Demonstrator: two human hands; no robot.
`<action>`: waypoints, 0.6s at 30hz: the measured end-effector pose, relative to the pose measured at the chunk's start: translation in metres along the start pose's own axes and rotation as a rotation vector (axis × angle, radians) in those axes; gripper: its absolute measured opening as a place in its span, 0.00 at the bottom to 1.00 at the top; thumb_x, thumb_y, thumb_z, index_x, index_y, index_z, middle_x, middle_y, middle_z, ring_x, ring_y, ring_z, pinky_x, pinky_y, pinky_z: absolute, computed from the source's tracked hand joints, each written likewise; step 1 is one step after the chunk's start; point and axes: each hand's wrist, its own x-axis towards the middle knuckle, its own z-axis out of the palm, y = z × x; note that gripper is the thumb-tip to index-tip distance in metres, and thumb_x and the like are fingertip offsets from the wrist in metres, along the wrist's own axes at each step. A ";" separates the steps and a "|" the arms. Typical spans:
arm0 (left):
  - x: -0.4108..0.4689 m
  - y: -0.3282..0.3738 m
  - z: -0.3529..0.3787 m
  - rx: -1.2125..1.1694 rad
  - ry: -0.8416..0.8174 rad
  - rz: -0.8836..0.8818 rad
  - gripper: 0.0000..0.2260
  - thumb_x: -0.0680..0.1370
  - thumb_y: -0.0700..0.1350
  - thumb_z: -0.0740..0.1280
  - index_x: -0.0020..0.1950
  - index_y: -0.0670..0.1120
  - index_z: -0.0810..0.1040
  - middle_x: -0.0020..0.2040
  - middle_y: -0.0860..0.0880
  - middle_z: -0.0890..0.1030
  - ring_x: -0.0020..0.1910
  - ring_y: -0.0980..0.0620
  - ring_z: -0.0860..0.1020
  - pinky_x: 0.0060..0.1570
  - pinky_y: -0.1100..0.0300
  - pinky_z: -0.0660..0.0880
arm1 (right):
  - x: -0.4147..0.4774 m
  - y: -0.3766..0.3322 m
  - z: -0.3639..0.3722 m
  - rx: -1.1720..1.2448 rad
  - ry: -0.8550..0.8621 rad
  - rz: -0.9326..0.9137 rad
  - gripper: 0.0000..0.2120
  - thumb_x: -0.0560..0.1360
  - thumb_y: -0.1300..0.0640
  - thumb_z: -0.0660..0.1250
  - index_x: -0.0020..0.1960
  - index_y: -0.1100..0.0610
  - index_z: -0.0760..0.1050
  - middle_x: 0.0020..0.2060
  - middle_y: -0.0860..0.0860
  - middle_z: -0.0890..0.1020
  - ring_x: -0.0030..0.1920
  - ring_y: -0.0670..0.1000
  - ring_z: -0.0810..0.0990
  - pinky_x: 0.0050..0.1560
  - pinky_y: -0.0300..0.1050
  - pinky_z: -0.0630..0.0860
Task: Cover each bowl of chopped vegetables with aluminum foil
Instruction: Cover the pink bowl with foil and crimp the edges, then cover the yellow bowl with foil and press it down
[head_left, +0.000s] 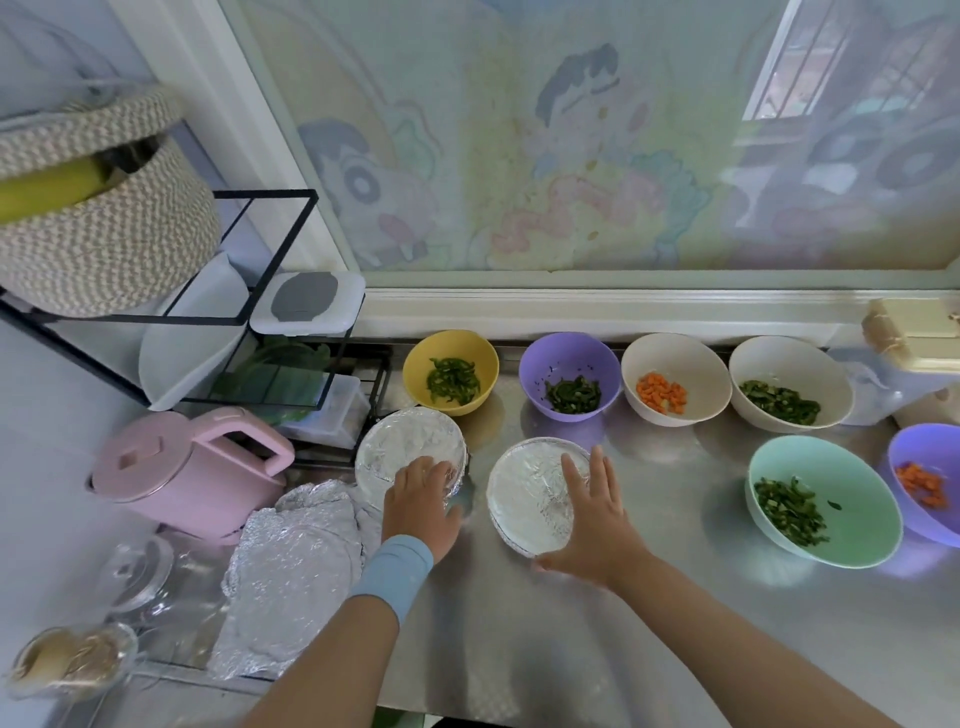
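Two foil-covered bowls stand on the steel counter. My left hand grips the near right rim of the left covered bowl, fingers curled over its edge. My right hand lies flat with spread fingers on the right side of the right covered bowl. Uncovered bowls line the back: a yellow bowl of green strips, a purple bowl of greens, a white bowl of carrot, a second white bowl of greens. Nearer right are a mint bowl of greens and a purple carrot bowl.
Loose foil sheets lie at the left of the counter. A pink kettle, a black wire rack with containers and a woven basket crowd the left. A glass lid and a jar sit near left.
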 end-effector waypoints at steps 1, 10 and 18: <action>0.000 -0.001 -0.001 0.002 0.010 0.005 0.23 0.76 0.52 0.65 0.70 0.54 0.67 0.72 0.51 0.64 0.70 0.48 0.62 0.68 0.53 0.65 | 0.003 -0.003 0.000 0.009 0.003 0.011 0.68 0.56 0.32 0.77 0.79 0.49 0.36 0.76 0.52 0.28 0.76 0.54 0.28 0.75 0.57 0.53; 0.019 -0.012 -0.026 -0.073 0.128 0.065 0.18 0.78 0.54 0.61 0.67 0.54 0.71 0.66 0.51 0.72 0.64 0.49 0.69 0.64 0.54 0.68 | 0.032 -0.039 0.005 -0.044 0.017 0.130 0.68 0.57 0.26 0.72 0.78 0.49 0.33 0.77 0.56 0.32 0.77 0.58 0.31 0.77 0.62 0.45; 0.077 -0.012 -0.067 -0.355 0.155 0.037 0.18 0.80 0.48 0.60 0.70 0.49 0.70 0.69 0.49 0.69 0.68 0.49 0.67 0.69 0.53 0.65 | 0.062 -0.077 -0.031 -0.086 0.153 0.024 0.44 0.74 0.32 0.60 0.79 0.50 0.46 0.79 0.55 0.43 0.79 0.56 0.41 0.77 0.58 0.47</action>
